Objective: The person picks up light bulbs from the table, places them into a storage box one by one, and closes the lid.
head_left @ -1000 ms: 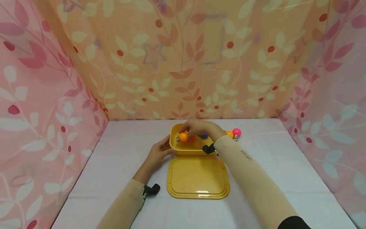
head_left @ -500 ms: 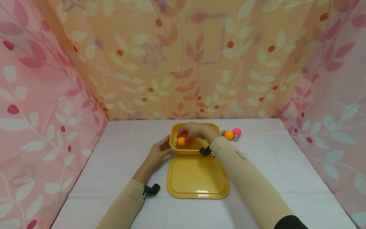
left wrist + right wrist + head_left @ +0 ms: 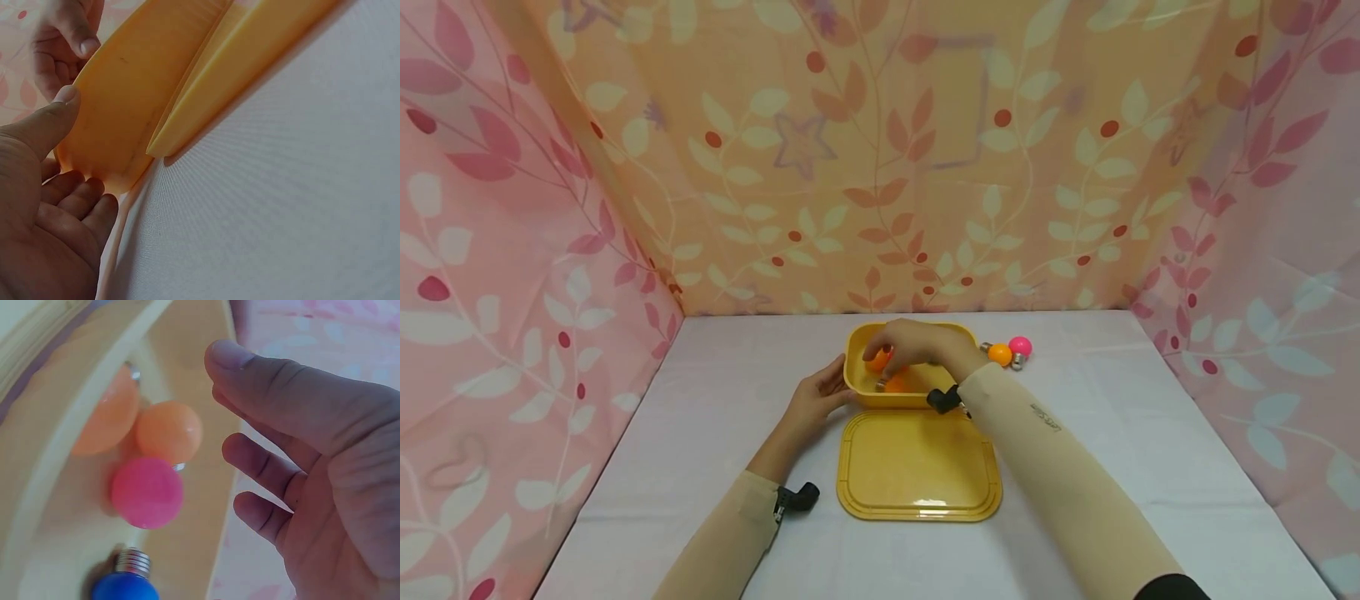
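I see the left hand touching the yellow plastic box on the white worktop, grip loose; the right hand is over it, grip spread; inside lie two orange round bulbs, a pink round bulb and a blue, silver-ended bulb.

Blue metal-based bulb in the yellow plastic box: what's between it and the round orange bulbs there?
The right wrist view shows a round pink bulb between the blue bulb and orange bulbs.

Curtained booth: leaf-print cloth round white table, three sides.
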Action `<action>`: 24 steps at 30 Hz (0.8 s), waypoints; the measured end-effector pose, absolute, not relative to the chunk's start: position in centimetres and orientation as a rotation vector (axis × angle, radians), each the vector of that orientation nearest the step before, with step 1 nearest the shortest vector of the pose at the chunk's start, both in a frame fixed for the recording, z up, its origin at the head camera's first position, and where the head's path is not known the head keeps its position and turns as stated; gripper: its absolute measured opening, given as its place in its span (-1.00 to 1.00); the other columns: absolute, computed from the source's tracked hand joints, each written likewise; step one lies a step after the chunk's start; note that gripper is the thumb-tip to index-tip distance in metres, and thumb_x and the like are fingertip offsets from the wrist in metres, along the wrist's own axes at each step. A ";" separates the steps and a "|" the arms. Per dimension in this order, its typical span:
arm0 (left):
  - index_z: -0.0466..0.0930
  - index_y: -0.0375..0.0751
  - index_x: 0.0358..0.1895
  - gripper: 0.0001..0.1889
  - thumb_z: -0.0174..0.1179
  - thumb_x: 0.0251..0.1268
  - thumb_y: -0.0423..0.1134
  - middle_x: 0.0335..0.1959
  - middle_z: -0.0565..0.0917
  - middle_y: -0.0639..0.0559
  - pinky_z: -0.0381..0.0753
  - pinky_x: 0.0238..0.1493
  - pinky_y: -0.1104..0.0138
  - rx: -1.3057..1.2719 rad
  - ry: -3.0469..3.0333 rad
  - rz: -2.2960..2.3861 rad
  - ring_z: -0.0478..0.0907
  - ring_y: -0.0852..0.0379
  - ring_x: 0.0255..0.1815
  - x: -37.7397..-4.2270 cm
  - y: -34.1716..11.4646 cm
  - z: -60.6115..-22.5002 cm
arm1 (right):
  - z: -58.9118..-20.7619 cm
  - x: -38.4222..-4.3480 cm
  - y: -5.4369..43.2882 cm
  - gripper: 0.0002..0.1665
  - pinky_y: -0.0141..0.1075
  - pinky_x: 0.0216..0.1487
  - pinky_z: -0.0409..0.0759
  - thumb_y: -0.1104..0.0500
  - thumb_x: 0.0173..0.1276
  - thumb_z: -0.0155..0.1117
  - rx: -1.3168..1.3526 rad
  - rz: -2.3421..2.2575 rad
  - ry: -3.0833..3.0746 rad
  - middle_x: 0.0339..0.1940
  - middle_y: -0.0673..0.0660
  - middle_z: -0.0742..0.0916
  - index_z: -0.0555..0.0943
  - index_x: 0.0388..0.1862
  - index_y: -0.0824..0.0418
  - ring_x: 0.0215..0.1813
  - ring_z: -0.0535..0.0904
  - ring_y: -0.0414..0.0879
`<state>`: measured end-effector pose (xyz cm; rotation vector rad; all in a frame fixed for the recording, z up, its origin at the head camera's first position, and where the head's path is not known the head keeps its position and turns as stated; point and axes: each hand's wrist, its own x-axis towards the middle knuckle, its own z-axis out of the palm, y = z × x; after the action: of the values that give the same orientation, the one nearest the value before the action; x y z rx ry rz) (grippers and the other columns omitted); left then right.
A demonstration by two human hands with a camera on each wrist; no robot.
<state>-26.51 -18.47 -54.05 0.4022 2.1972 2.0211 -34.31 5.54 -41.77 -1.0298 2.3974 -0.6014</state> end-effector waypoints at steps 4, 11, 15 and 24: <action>0.17 -0.07 0.62 -0.13 0.42 0.30 -0.20 0.59 0.31 0.01 0.50 0.32 0.47 0.409 2.197 2.017 0.37 0.06 0.52 -26.6 -18.4 -54.1 | -40.9 -33.8 6.2 -0.52 -0.03 0.37 0.54 0.16 0.30 0.50 -1.066 -0.599 2.455 0.20 0.01 0.70 0.71 0.22 0.02 0.31 0.54 0.13; 0.19 -0.08 0.62 -0.15 0.41 0.31 -0.25 0.58 0.32 -0.01 0.51 0.32 0.46 0.424 2.189 2.032 0.37 0.06 0.53 -26.7 -18.5 -54.2 | -40.3 -32.8 7.8 -0.58 -0.05 0.34 0.58 0.08 0.36 0.47 -1.126 -0.653 2.612 0.18 -0.03 0.72 0.72 0.19 0.02 0.25 0.60 0.07; 0.18 -0.11 0.62 -0.18 0.37 0.35 -0.31 0.59 0.31 -0.01 0.50 0.33 0.45 0.443 2.194 2.030 0.36 0.06 0.53 -26.7 -18.5 -54.2 | -40.3 -31.9 8.6 -0.55 -0.03 0.42 0.51 0.04 0.39 0.45 -1.116 -0.744 2.670 0.19 -0.02 0.73 0.70 0.23 0.09 0.28 0.57 0.02; 0.18 -0.12 0.62 -0.13 0.43 0.29 -0.23 0.60 0.28 -0.03 0.49 0.34 0.46 0.441 2.175 2.046 0.34 0.01 0.54 -26.6 -18.5 -54.2 | -40.7 -29.2 9.8 -0.49 -0.10 0.24 0.59 -0.10 0.35 0.47 -1.078 -0.874 2.825 0.18 -0.14 0.73 0.69 0.26 -0.04 0.15 0.54 -0.08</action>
<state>-26.63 -18.49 -54.22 0.4412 2.1749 2.0463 -29.20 9.77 -40.71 -1.0776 2.8251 -0.8738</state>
